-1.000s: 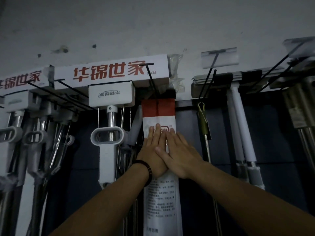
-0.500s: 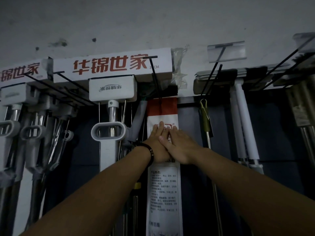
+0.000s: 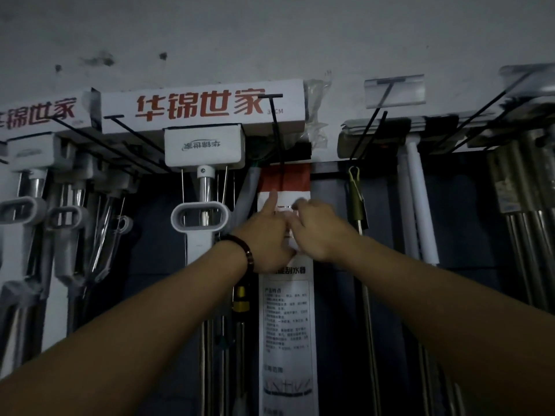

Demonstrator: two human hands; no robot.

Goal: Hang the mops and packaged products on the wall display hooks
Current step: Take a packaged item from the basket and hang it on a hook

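A long white packaged product (image 3: pixel 286 310) with a red top band hangs flat against the dark wall panel, under a black display hook (image 3: pixel 277 139). Both my hands are on its upper part, just below the red band. My left hand (image 3: pixel 264 238), with a dark wristband, holds the package's left side with one digit stretched upward and the rest curled. My right hand (image 3: pixel 321 232) has its fingers curled and pinches the package's front near the middle. Where the package meets the hook is too dark to make out.
A white mop (image 3: pixel 199 217) with a loop handle hangs just left of the package, with more mops (image 3: pixel 27 211) further left under red-lettered boxes (image 3: pixel 201 106). Right of it hang a thin pole with an olive clip (image 3: pixel 356 190), white poles (image 3: pixel 420 205) and metal poles (image 3: pixel 522 205). Black hooks jut out overhead.
Both hands lay flat, fingers straight, on the package before. Now their fingers have curled and take hold of it, a little higher up. My view has moved closer.
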